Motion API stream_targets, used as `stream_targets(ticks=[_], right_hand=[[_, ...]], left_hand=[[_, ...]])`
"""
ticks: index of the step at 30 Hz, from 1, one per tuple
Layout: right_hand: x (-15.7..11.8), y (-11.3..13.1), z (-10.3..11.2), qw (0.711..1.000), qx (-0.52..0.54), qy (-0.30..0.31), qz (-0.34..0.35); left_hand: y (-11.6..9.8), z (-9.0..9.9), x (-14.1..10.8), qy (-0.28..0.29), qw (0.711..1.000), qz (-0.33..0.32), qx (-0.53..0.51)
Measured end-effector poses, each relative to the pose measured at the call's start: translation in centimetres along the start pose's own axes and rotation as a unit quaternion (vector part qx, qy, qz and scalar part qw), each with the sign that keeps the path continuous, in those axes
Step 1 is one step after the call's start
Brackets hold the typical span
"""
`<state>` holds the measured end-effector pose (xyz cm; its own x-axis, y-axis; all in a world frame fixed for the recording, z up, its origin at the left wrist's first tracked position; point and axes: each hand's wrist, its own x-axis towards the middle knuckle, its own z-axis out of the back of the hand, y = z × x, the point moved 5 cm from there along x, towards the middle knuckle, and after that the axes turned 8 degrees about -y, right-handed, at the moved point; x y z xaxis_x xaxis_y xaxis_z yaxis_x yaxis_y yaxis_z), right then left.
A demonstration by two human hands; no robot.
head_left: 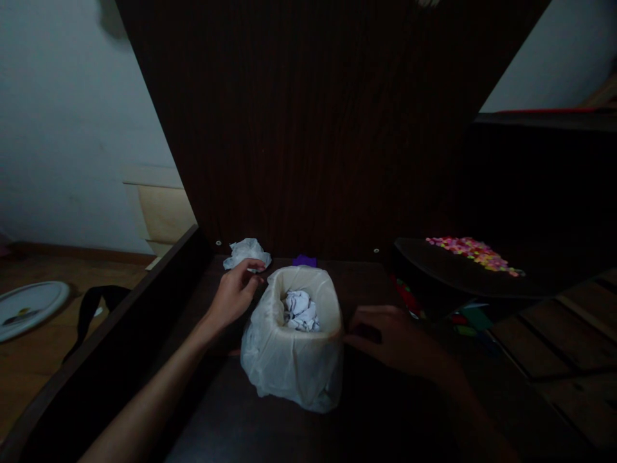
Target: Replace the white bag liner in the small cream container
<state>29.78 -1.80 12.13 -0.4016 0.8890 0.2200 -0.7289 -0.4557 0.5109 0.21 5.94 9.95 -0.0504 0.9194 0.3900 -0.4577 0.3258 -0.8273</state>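
A small bin (308,379) lined with a thin white plastic bag stands in front of me on a dark wooden surface. Crumpled white paper (301,310) with dark markings lies inside it. To the bin's left, my left hand (240,286) is half curled, with thumb and fingers apart and nothing visible in them. Just beyond its fingertips is a crumpled translucent white plastic bag (243,253). On the bin's right side, in shadow, my right hand (385,334) has thumb and fingertips brought together at the liner's edge.
A purple item (304,260) sits behind the bin, against a tall dark wooden panel (308,128). At right, a dark curved shelf (434,276) carries pink, red and yellow small pieces (475,253). A raised wooden edge (110,341) runs along the left; beyond it a white round object (33,305) lies on the floor.
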Motion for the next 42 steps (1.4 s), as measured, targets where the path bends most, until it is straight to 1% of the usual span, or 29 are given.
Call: stream_targets(ticks=[1,3,4,5,6,8,11,13,16,18,22,24,27,30,32,34,36,39,42], right_hand=[[-0.1,0.0,0.9,1.0,-0.006,-0.021,-0.009],[-0.3,0.1,1.8,0.998,-0.005,-0.05,-0.034],[-0.5,0.1,1.7,0.997,-0.002,-0.057,-0.05],[-0.7,0.0,1.2,0.996,0.0,-0.059,-0.07],[-1.0,0.0,0.4,0.994,0.003,-0.055,-0.091],[-1.5,-0.1,-2.2,0.991,0.022,-0.033,-0.125],[-2.2,-0.2,-6.3,0.988,0.086,-0.008,-0.125],[-2.4,-0.7,-8.2,0.989,0.094,-0.01,-0.116],[-2.4,-2.1,-9.8,0.992,0.052,-0.003,-0.119],[-2.4,-3.2,-10.2,0.991,0.023,-0.009,-0.129],[-2.0,-4.8,-9.9,0.99,0.009,-0.055,-0.132],[-1.9,-5.3,-9.4,0.988,0.017,-0.076,-0.136],[-1.9,-5.9,-8.5,0.982,0.037,-0.116,-0.144],[-2.1,-6.2,-7.9,0.973,0.077,-0.145,-0.162],[-2.3,-6.4,-7.7,0.954,0.152,-0.169,-0.194],[-2.6,-6.6,-7.6,0.926,0.231,-0.199,-0.222],[-2.8,-6.6,-7.7,0.904,0.282,-0.219,-0.233],[-2.9,-6.4,-8.1,0.883,0.334,-0.223,-0.245],[-2.9,-6.3,-8.5,0.859,0.388,-0.224,-0.248]], left_hand=[[-0.4,0.7,-0.4,-0.012,1.0,0.01,-0.017],[-1.1,1.7,-1.6,-0.011,0.999,0.024,-0.043],[-1.5,2.0,-2.5,0.013,0.998,0.021,-0.057],[-1.7,2.0,-3.5,0.05,0.997,0.013,-0.059],[-1.8,1.8,-4.6,0.087,0.995,0.006,-0.053],[-1.5,1.3,-6.7,0.15,0.988,-0.013,-0.029],[0.0,0.0,-8.7,0.203,0.978,-0.018,0.038],[1.0,-0.8,-9.0,0.225,0.972,-0.023,0.064],[2.0,-1.4,-8.3,0.235,0.967,-0.036,0.091],[2.3,-1.4,-7.8,0.235,0.965,-0.046,0.109],[2.3,-1.1,-7.3,0.246,0.959,-0.072,0.121],[2.3,-0.9,-7.2,0.244,0.957,-0.087,0.133],[2.4,-0.4,-7.0,0.214,0.955,-0.11,0.171],[2.0,0.0,-6.9,0.198,0.959,-0.109,0.169],[1.6,0.1,-6.9,0.196,0.966,-0.103,0.135],[1.2,0.3,-6.9,0.181,0.973,-0.1,0.103],[0.9,0.5,-7.0,0.161,0.979,-0.094,0.084],[0.9,0.9,-6.9,0.123,0.988,-0.076,0.047],[1.6,1.2,-6.9,0.068,0.997,-0.03,-0.016]])
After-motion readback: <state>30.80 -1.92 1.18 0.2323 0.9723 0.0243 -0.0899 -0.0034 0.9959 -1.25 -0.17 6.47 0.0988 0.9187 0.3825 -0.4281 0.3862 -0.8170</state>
